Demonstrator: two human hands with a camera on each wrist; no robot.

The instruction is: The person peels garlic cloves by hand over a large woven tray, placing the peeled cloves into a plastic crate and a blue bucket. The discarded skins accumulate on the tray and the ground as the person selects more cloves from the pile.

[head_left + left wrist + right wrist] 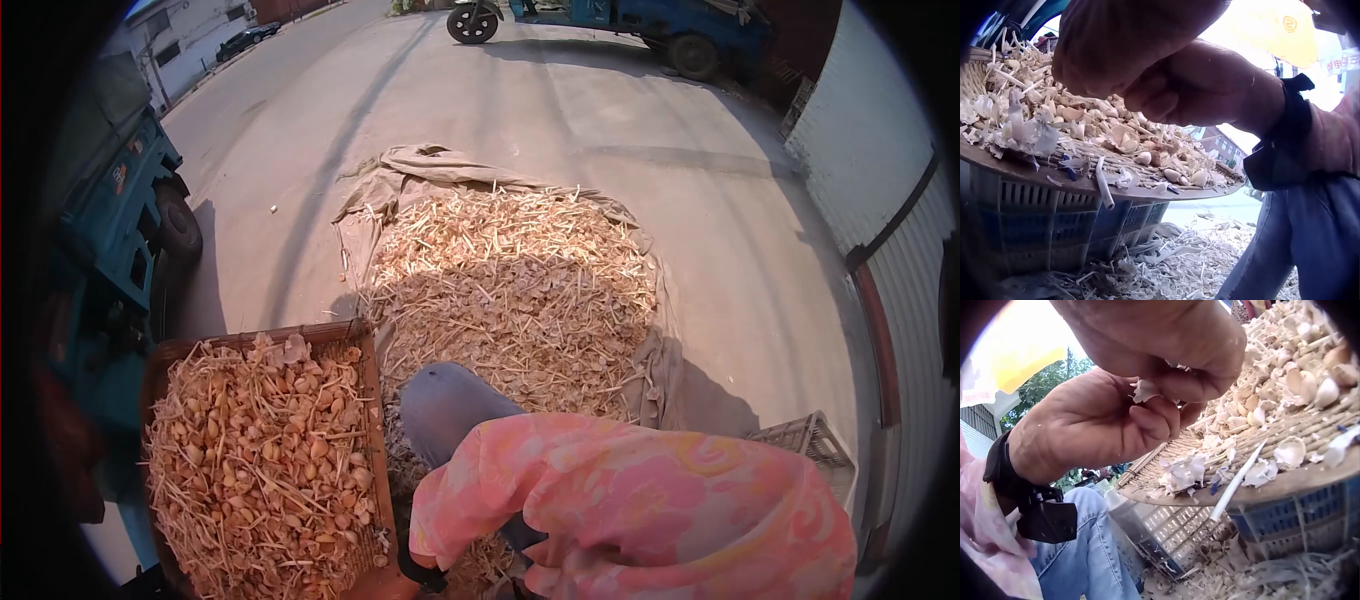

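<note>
Close together over a round woven tray of garlic, both hands work with curled fingers. In the right wrist view my left hand [1094,422] comes from the left, a black band at its wrist. Flaky white garlic skin [1145,390] sticks out between its fingers and those of my right hand [1166,340] above; the rest of what they pinch is hidden. The left wrist view has my left hand [1129,47] large and dark in front, with my right hand [1210,84] meeting it. Garlic cloves [1125,137] and loose skins lie below on the woven tray [1079,184].
The tray rests on plastic crates [1172,525]. Dry stems and skins are heaped on a cloth [430,165] on the ground. A blue three-wheeled vehicle [640,25] stands beyond, another vehicle [115,215] at left. An empty-looking crate [815,440] sits by the corrugated wall [900,220].
</note>
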